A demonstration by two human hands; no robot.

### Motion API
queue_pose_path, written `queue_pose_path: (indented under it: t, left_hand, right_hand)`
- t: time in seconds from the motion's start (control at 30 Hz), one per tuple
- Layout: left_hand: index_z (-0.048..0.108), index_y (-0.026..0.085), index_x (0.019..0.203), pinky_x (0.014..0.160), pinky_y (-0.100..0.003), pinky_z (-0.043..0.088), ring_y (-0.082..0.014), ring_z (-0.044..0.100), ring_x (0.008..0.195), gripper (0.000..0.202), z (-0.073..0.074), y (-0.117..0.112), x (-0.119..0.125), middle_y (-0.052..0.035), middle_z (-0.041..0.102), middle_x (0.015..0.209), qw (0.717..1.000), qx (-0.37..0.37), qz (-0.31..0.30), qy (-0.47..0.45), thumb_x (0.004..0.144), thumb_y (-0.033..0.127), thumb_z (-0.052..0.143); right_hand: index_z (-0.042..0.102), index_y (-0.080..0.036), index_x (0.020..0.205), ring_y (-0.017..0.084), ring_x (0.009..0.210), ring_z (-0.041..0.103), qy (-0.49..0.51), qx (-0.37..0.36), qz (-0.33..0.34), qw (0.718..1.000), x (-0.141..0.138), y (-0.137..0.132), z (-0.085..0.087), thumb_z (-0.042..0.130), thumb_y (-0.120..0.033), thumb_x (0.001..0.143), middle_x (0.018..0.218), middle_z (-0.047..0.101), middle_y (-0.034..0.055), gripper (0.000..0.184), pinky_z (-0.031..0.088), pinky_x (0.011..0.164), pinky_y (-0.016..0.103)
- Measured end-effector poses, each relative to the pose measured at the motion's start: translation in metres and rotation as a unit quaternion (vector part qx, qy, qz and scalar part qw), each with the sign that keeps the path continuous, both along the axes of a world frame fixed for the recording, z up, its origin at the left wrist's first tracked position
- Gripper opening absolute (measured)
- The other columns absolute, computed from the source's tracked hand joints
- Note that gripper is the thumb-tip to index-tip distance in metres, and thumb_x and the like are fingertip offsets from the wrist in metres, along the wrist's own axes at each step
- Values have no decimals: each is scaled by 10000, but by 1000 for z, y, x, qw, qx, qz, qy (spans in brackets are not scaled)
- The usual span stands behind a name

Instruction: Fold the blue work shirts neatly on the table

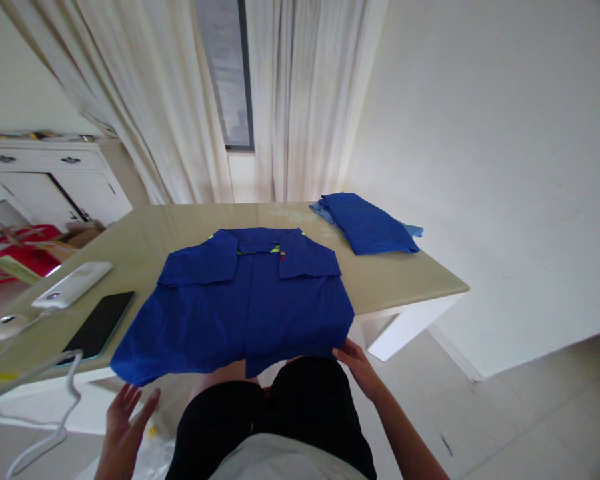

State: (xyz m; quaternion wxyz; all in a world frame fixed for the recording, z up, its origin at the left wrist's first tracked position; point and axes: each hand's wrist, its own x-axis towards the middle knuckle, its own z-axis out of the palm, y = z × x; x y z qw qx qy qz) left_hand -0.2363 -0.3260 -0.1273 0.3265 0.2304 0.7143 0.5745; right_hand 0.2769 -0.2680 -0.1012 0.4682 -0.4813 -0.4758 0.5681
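A blue work shirt point(240, 303) lies spread on the beige table point(170, 223), sleeves folded in, its hem hanging over the near edge. My right hand point(356, 363) grips the hem's right corner. My left hand point(125, 417) hovers below the hem's left corner with fingers spread, touching nothing.
A folded blue garment point(367, 223) rests at the table's far right. A white remote-like device point(74, 283), a dark phone point(100, 323), a white mouse point(6, 327) and a white hanger point(55, 400) sit at the left. A white cabinet point(45, 180) and curtains point(290, 100) stand behind.
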Motion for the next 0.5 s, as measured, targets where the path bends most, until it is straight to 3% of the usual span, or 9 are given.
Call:
queue_pose_path:
  t: [0.07,0.13,0.23,0.37,0.5]
  left_hand:
    - [588,283,1119,1129,-511,519,-331,618,1294,744,8,7,-3,-50,678,1244,997,28,-27,-72,492,492,931]
    - [650,274,999,964,-395,618,-257,708,1043,631,16,9,-2,-11,737,1042,989,26,-42,-141,466,446,940]
    - [715,247,867,710,-288,642,-201,700,791,506,28,3,-1,3,756,870,981,-11,-43,-190,428,367,937]
    - [750,234,822,706,-351,666,-306,749,946,441,37,-29,-1,-39,804,953,961,-80,-57,-260,406,271,890]
    - [757,273,893,707,-469,677,-388,764,1012,436,33,-73,11,-47,808,893,944,-105,-23,-312,472,326,854]
  right_hand:
    - [812,-184,1109,357,1139,714,1,-23,-4,1000,0,0,5,857,-637,773,1140,805,121,566,459,1146,566]
    - [826,-172,1043,360,1106,711,-10,-36,-12,999,5,-2,7,852,-668,760,1087,812,117,571,465,1122,564]
    - [832,-172,971,339,1008,718,-22,-51,-7,998,20,-11,10,855,-687,741,1002,815,101,565,507,1040,536]
    - [820,-168,875,298,846,719,-23,-81,-7,996,50,-34,19,874,-694,705,856,794,87,555,552,895,496]
    - [791,-184,834,261,798,722,-11,-125,-26,992,74,-66,34,967,-619,603,818,776,59,523,571,781,414]
